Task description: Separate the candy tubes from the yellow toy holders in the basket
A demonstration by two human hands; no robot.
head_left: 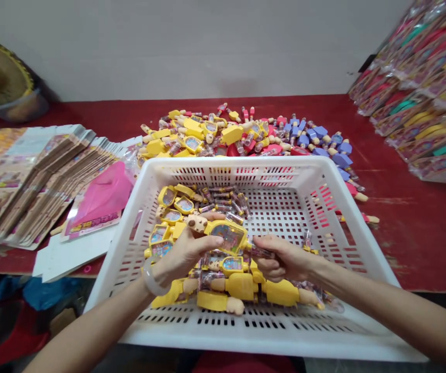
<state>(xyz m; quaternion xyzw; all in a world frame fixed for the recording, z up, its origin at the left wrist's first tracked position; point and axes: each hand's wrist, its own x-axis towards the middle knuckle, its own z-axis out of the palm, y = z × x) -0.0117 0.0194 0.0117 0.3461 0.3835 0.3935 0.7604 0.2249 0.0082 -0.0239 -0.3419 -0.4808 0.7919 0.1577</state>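
"What lies at the far left?"
"Folded cards [52, 191] on the red worktop [413, 233], then pink plastic [108, 191] and some white sheets [77, 251]."
"And next?"
"A white basket [242, 334]. Yellow toys [242, 286] fill its left and near parts, with clear tubes [223, 196] among them."
"Where is the person's left hand [186, 248]?"
"Over the basket, a pale bracelet [155, 277] on its wrist. It is closed on a yellow toy [228, 237], thumb across the toy's clear face, the spotted head beside the fingers."
"The right hand [281, 256]?"
"Just beside the toy's other end, thumb and fingers pinched around a clear tube [260, 250]. Whether the tube is joined to the toy, one can't tell."
"Behind the basket?"
"A loose pile [230, 134], yellow at the left, red around the middle, blue-purple pieces [318, 135] toward the right."
"And at the far right?"
"Bagged packs [428, 98], stacked high, in red, yellow and green."
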